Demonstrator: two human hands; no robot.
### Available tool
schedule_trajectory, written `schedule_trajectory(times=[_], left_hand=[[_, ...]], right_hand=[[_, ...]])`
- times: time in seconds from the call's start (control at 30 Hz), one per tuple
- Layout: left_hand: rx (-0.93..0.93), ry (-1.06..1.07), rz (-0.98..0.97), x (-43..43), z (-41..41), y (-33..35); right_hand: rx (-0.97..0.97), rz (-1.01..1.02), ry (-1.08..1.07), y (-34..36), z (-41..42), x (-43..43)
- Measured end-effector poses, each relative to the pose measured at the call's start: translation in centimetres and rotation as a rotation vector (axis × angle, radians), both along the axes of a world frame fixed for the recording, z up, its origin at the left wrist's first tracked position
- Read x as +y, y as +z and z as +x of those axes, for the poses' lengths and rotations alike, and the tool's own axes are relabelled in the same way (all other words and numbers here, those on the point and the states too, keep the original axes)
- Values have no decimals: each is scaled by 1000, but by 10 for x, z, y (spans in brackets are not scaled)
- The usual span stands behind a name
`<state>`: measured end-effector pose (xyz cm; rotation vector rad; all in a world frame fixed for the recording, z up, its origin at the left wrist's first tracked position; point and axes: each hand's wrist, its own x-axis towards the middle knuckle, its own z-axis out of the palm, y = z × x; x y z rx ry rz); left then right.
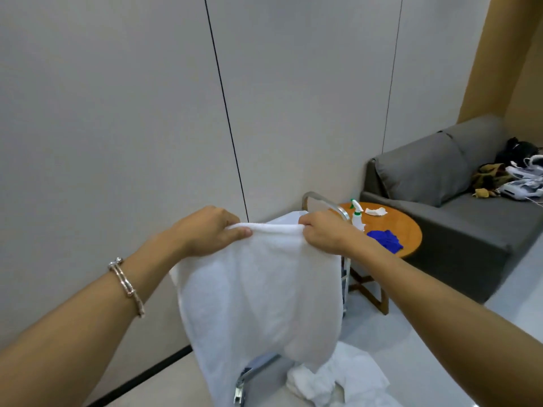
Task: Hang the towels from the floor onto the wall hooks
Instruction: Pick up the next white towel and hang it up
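Nearest, a crumpled white towel [338, 383] lies on the floor by a chrome rack [239, 389]. The left hand [210, 230] and right hand [321, 230] each pinch a top corner of a hanging white bath towel [258, 289]. Beyond: a round desk [405, 227] bearing a spray bottle [357, 215], then a grey sofa [440, 171].

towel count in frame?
2 for sure. The held towel hangs from left hand and right hand, gripped at its top edge. The crumpled towel lies on the floor. That heap may hide more; the white edge behind is unclear.
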<state>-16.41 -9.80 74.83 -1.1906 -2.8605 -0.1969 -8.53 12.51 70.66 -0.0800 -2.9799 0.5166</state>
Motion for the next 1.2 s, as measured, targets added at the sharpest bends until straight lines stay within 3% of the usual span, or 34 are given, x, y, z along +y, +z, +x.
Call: schedule_trajectory(times=[0.2, 0.43, 0.6, 0.8, 1.0, 1.2], left_hand=[[1, 107, -18, -73, 25, 6], [52, 181, -22, -186, 69, 5], [127, 305, -47, -285, 116, -9], [118, 517, 143, -394, 171, -35], [184, 775, 227, -479, 232, -53], [97, 927, 266, -554, 289, -58]], right_hand=[[10, -230, 155, 9, 6, -59], [-81, -38, 283, 21, 19, -169], [-41, 13, 398, 20, 40, -266], [-21, 93, 573, 15, 60, -382], [-19, 149, 778, 17, 74, -482], [-78, 139, 981, 5, 81, -573]])
